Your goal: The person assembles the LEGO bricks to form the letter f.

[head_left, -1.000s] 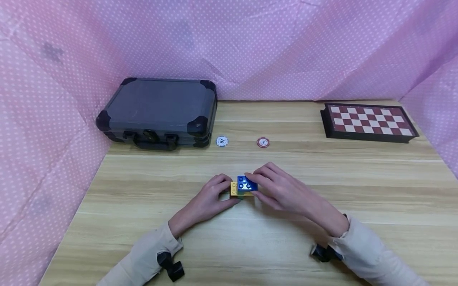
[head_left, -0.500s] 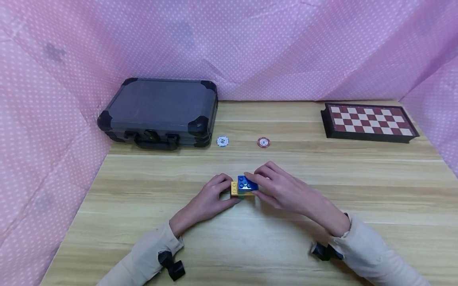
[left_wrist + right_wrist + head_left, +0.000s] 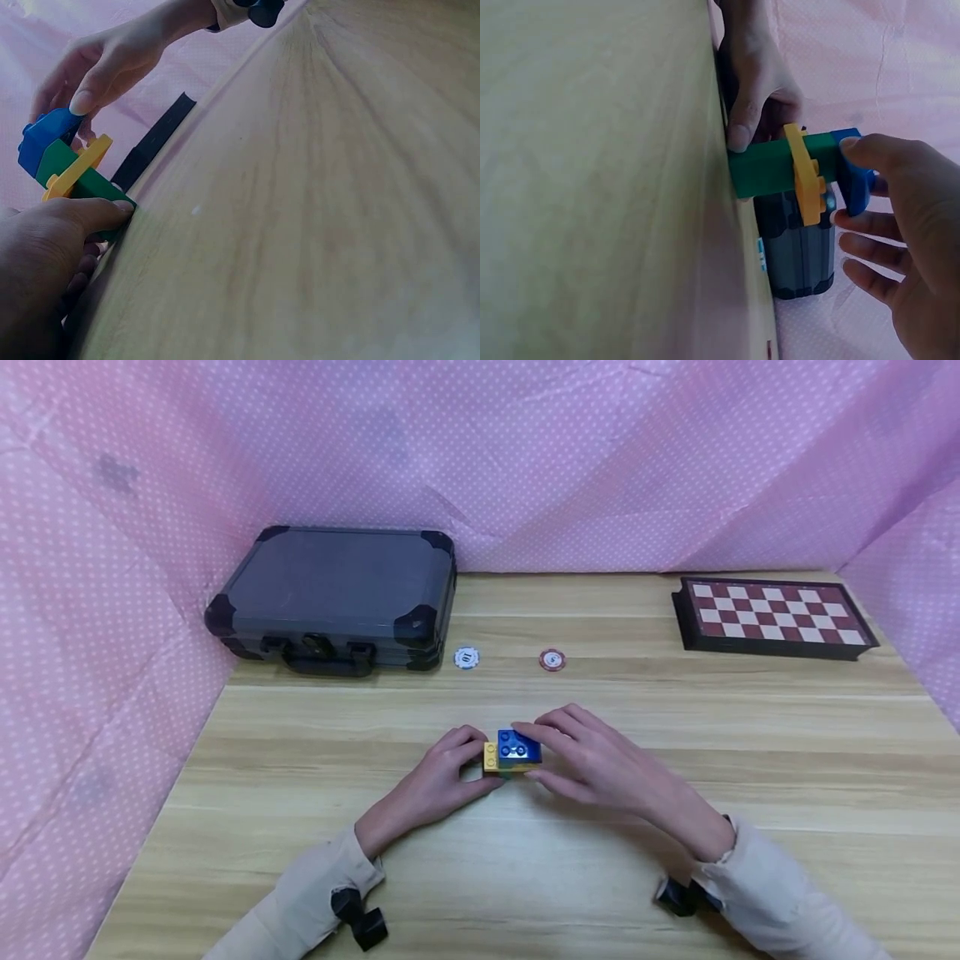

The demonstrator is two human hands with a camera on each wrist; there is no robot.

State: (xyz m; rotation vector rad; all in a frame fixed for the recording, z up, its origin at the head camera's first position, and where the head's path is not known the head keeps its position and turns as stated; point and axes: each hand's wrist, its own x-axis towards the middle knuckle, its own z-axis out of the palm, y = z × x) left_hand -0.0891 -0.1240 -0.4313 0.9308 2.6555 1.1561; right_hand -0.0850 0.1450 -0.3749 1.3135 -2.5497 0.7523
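Note:
A small stack of toy building bricks stands on the table between the two hands. Lowest is a green brick (image 3: pixel 761 169), then a yellow plate (image 3: pixel 804 172) that juts out sideways, more green above it, and a dark blue brick (image 3: pixel 516 747) with a sloped side on top. The left hand (image 3: pixel 442 777) grips the green base, its thumb along the near side, as the left wrist view shows. At the top, the right hand (image 3: pixel 596 760) holds the blue brick between thumb and forefinger; its other fingers are spread in the right wrist view.
A grey case (image 3: pixel 337 581) with black corners lies at the back left. Beside it are a white poker chip (image 3: pixel 466 657) and a red poker chip (image 3: pixel 552 660). A folded chessboard (image 3: pixel 776 614) rests at the back right. Pink dotted cloth (image 3: pixel 555 460) hangs behind the table.
The right thumb has shifted slightly toward the person and down along the blue brick. The left hand and the stack stay where they were.

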